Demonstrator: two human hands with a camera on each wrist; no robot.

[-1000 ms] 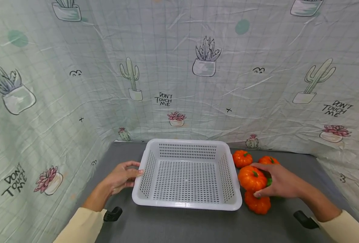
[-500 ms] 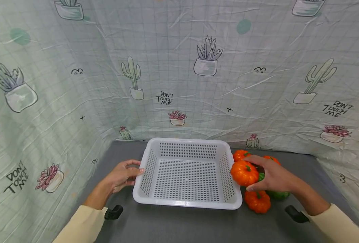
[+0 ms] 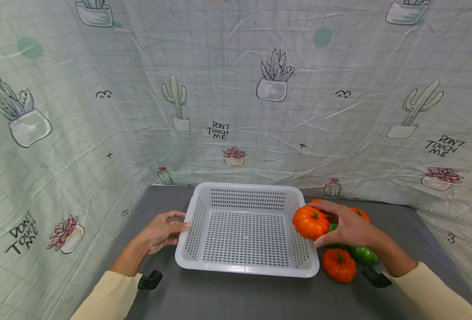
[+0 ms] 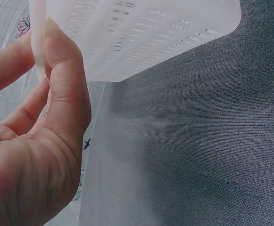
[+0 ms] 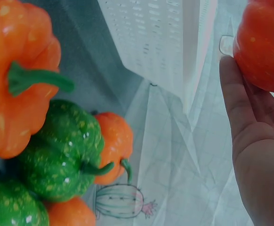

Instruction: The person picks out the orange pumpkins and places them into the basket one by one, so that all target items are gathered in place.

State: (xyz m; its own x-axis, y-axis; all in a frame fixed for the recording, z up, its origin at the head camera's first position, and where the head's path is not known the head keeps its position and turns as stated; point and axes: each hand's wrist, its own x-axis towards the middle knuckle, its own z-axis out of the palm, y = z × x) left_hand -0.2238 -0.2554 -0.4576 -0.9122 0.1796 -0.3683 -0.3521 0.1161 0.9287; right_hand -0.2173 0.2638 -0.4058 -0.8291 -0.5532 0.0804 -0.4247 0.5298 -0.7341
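Observation:
A white perforated plastic basket (image 3: 245, 270) stands on the grey surface, nothing inside it. At its left side, my left hand (image 3: 161, 233) pinches the rim between thumb and fingers; the left wrist view shows the thumb (image 4: 63, 61) against the basket wall. My right hand (image 3: 347, 224) holds a small orange pumpkin (image 3: 310, 222) over the basket's right rim. In the right wrist view that pumpkin (image 5: 264, 47) sits at the fingertips, partly cut off by the frame. Below the hand lie another orange pumpkin (image 3: 339, 265) and a green pumpkin (image 3: 363, 255).
Right of the basket, the right wrist view shows several pumpkins close together, among them a speckled green one (image 5: 63, 150) and a small orange one (image 5: 113, 146). A cactus-printed cloth (image 3: 239, 111) hangs behind and along the sides of the grey surface (image 3: 220, 298).
My right hand has lifted the orange pumpkin from among the others and carried it left to the basket's right rim. My left hand has kept its hold on the basket.

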